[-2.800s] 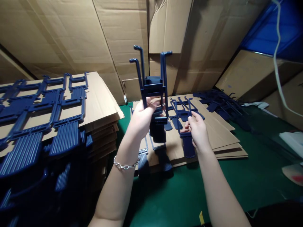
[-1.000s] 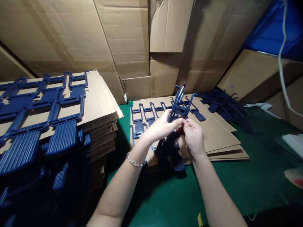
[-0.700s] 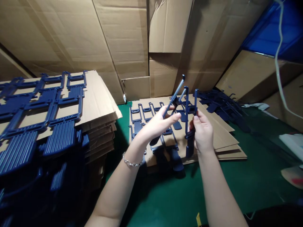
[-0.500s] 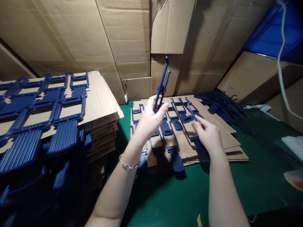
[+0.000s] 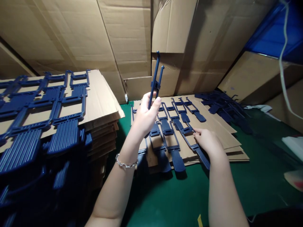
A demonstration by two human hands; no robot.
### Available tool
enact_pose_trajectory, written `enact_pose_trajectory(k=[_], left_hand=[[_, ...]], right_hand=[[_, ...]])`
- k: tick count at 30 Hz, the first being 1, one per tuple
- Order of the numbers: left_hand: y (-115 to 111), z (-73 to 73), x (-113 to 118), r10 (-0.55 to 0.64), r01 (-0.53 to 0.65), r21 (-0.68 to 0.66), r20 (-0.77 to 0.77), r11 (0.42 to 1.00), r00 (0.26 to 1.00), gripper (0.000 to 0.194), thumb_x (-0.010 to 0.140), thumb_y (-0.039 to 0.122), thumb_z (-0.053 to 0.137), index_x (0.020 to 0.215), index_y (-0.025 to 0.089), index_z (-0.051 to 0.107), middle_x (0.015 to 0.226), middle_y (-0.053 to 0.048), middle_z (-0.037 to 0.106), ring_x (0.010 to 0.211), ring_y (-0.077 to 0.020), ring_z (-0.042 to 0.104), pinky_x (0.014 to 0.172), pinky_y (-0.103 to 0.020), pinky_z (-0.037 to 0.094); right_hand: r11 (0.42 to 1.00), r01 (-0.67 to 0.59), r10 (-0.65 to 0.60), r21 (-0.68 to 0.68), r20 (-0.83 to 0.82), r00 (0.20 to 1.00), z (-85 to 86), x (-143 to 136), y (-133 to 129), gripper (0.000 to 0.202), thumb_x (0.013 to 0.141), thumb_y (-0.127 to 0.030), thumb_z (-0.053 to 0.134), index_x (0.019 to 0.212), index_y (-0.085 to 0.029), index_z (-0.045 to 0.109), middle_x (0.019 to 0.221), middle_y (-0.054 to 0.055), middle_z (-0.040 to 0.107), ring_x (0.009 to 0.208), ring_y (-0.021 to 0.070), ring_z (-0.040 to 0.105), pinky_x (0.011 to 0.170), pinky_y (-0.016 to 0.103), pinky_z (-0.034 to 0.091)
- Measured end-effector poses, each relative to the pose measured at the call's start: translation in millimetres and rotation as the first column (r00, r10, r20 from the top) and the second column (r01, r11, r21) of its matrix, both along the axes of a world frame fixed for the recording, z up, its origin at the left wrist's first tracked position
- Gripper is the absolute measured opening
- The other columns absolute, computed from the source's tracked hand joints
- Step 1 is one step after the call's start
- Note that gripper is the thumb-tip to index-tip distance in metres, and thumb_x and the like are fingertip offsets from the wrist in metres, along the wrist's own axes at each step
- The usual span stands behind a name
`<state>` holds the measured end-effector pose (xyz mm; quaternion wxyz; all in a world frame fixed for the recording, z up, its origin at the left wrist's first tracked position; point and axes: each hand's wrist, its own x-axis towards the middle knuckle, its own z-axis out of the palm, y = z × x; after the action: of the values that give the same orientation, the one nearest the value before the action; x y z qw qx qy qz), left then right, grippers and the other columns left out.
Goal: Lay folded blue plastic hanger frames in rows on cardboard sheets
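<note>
My left hand [image 5: 148,115] is closed round a dark blue plastic bracket [image 5: 155,83], raised above the cardboard with its two hooked prongs upward. Its lower part is hidden behind my fingers and palm. Lower on the right, my right hand [image 5: 208,142] pinches the side bar of another blue plastic bracket [image 5: 195,147], an open frame with a ribbed flat end pointing toward me. That bracket is at the cardboard sheet [image 5: 220,135]; whether it rests fully on it I cannot tell. Similar brackets [image 5: 171,143] lie in rows on the sheet between my hands.
At the left stands a tall stack of cardboard sheets [image 5: 104,101] with many blue brackets [image 5: 63,134] laid on top. A loose heap of brackets [image 5: 222,105] lies at the back right on the green table [image 5: 165,195]. Cardboard boxes [image 5: 127,37] wall off the back.
My right hand has moved down and toward me, lowering its bracket to the near row. My left hand has shifted slightly left with its bracket still held upright.
</note>
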<state>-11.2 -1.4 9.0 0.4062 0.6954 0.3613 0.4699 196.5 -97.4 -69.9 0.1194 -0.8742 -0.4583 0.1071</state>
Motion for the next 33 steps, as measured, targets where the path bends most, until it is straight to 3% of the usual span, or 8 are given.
enact_pose_trajectory(k=[5,9,13,20,26,33], left_hand=[[1,-2.0,0,-0.004,0.004,-0.007,-0.018,1.000,1.000,0.038,0.084,0.049,0.041,0.113,0.025,0.044,0.082,-0.001,0.054,0.067,-0.0114,0.053,0.062,-0.025,0.046],[1,-1.7,1,-0.040,0.039,-0.056,-0.017,0.998,0.999,0.038,0.084,0.050,0.041,0.115,0.028,0.042,0.084,-0.002,0.053,0.065,-0.0117,0.052,0.056,-0.024,0.045],[0,-2.0,2,-0.061,0.059,-0.082,-0.021,0.995,0.998,0.038,0.084,0.053,0.039,0.114,0.029,0.042,0.084,-0.002,0.052,0.066,-0.0119,0.052,0.053,-0.022,0.045],[-2,-2.8,4,-0.079,0.077,-0.090,-0.015,0.993,0.997,0.039,0.085,0.053,0.037,0.113,0.028,0.043,0.083,-0.002,0.051,0.066,-0.0117,0.052,0.054,-0.023,0.044],[-1,-3.6,5,-0.096,0.095,-0.076,-0.012,0.993,0.995,0.038,0.085,0.052,0.036,0.113,0.027,0.043,0.083,-0.002,0.052,0.066,-0.0112,0.051,0.057,-0.023,0.044],[0,-5.8,5,-0.098,0.096,-0.040,-0.055,0.995,0.994,0.040,0.085,0.055,0.035,0.114,0.028,0.043,0.084,-0.001,0.054,0.068,-0.0129,0.052,0.063,-0.027,0.045]], right_hand=[[1.000,0.017,-0.015,-0.012,0.140,0.990,18.0,-19,-4,0.037,0.083,-0.039,0.039,0.115,-0.035,0.059,0.091,0.007,0.066,0.080,0.0249,0.060,0.058,0.029,0.039],[0.999,0.035,-0.034,-0.004,0.158,0.987,21.0,-22,-6,0.037,0.085,-0.039,0.037,0.115,-0.035,0.059,0.092,0.006,0.066,0.080,0.0249,0.060,0.057,0.030,0.039],[0.999,0.033,-0.033,0.007,0.126,0.991,15.8,-15,-6,0.037,0.083,-0.035,0.039,0.114,-0.033,0.060,0.093,0.006,0.066,0.082,0.0242,0.060,0.059,0.029,0.040],[0.997,-0.074,0.074,0.002,0.002,0.997,-7.0,-4,2,0.037,0.079,-0.026,0.042,0.107,-0.020,0.066,0.092,0.010,0.066,0.089,0.0235,0.060,0.070,0.028,0.044],[0.993,-0.090,0.089,-0.081,-0.019,0.996,-14.0,-5,8,0.035,0.078,-0.025,0.044,0.106,-0.022,0.066,0.089,0.010,0.066,0.084,0.0239,0.061,0.067,0.029,0.044],[0.991,-0.114,0.110,-0.065,-0.061,0.992,-14.0,-7,15,0.036,0.077,-0.021,0.042,0.103,-0.022,0.066,0.084,0.009,0.066,0.077,0.0204,0.061,0.061,0.025,0.042]])
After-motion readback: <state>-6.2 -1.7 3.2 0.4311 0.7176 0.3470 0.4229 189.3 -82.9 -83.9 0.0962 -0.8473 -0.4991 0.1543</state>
